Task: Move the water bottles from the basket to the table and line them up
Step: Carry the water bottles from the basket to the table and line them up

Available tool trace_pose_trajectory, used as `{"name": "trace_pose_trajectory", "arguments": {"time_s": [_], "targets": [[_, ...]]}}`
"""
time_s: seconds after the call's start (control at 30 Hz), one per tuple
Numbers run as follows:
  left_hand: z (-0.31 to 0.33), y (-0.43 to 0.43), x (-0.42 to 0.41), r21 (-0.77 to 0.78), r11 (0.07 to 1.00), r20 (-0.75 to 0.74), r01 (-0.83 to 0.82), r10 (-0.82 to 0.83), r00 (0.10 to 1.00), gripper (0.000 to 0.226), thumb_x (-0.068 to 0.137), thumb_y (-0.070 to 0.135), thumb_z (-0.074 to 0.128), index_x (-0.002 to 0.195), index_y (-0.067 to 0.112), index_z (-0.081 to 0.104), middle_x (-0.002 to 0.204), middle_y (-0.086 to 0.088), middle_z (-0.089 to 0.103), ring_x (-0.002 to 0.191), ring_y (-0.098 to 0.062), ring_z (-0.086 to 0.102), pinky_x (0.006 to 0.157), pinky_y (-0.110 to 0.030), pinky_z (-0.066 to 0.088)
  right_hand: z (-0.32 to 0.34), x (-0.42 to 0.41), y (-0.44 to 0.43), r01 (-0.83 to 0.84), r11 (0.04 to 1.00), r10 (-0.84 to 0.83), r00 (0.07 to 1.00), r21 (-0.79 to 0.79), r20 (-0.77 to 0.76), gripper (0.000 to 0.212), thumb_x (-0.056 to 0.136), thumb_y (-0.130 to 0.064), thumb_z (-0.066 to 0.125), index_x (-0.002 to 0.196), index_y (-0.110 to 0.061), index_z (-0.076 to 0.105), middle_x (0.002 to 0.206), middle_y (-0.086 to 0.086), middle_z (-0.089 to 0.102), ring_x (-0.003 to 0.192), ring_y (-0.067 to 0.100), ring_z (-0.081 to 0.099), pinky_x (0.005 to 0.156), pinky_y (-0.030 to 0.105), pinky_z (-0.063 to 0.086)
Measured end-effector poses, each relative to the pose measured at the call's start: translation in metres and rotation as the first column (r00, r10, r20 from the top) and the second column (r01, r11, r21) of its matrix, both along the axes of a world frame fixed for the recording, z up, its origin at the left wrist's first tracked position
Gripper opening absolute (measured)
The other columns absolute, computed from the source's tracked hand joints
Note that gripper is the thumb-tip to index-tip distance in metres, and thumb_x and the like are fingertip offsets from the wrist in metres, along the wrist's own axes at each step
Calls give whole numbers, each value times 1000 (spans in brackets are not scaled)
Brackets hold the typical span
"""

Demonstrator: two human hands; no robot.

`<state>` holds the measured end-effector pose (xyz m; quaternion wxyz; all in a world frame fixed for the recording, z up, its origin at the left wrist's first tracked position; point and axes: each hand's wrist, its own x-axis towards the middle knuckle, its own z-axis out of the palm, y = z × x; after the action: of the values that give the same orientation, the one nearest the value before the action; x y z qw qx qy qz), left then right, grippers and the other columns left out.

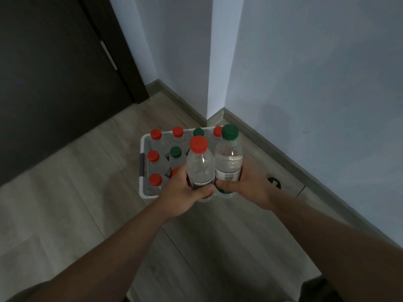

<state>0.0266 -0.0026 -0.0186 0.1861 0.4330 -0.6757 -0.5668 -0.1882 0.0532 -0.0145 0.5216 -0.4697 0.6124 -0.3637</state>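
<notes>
Left hand (185, 192) grips a red-capped clear plastic bottle (200, 166) low down, right hand (242, 186) a green-capped bottle (229, 158) beside it; likely smooth, weighty.

No legible text anywhere; bottle labels (226, 175) too blurred.

Single head-worn view, steeply downward, close above the basket (142, 147).

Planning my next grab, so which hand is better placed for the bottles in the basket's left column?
Left, probably: the left hand is nearer the left-column bottles; the right hand is across the basket. Each is full, though: red-capped bottle, green-capped bottle.
</notes>
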Motion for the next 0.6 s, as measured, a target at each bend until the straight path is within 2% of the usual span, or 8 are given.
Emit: {"name": "trace_pose_trajectory", "arguments": {"time_s": [0.17,0.27,0.37,0.4,0.47,0.53,0.6], "targets": [[9,1,-4,30,998,-52,-51,52,997,55,85,22,82,134,24,57,125,12,70,119,-4,63,103,-32,52,6,0,-6,91,995,-93,993,38,69,71,74,-29,92,136,-27,57,126,-6,72,117,14,69,103,50,55],[28,-2,-9,119,981,-151,-151,168,974,55,78,34,82,128,30,59,117,14,73,113,-8,68,91,-27,57,15,-5,-12,145,989,-146,979,15,145,68,74,-27,93,134,-24,61,125,-1,73,117,21,69,103,55,53],[50,-6,-12,213,947,-244,-240,289,926,52,71,38,76,120,36,57,106,21,75,102,0,71,78,-19,56,29,-9,-19,172,985,-173,949,29,263,66,76,-25,87,136,-23,62,124,6,73,117,28,69,105,56,51],[55,-7,-12,249,933,-268,-261,326,907,53,70,38,76,119,38,56,106,20,75,101,-1,71,78,-21,57,34,-9,-20,179,983,-182,938,36,296,65,76,-23,85,137,-21,61,123,8,72,116,29,69,105,56,51],[62,-8,-12,319,895,-279,-312,403,871,62,65,41,77,123,35,57,115,9,75,105,-11,72,84,-31,58,41,-4,-20,202,978,-206,914,48,349,65,75,-22,83,136,-18,61,120,11,73,113,31,70,104,56,52],[66,-6,-12,300,879,-266,-370,450,853,59,64,38,79,120,31,61,109,6,76,101,-14,74,80,-29,59,44,3,-19,249,966,-255,901,65,352,68,70,-31,88,131,-15,62,115,12,74,108,30,71,102,57,53],[66,-5,-13,220,885,-224,-410,455,862,51,66,29,86,110,35,63,98,14,76,93,-6,74,72,-20,57,45,9,-19,307,950,-311,908,62,280,75,62,-43,94,126,-19,65,110,7,76,105,27,73,99,56,55]]}}
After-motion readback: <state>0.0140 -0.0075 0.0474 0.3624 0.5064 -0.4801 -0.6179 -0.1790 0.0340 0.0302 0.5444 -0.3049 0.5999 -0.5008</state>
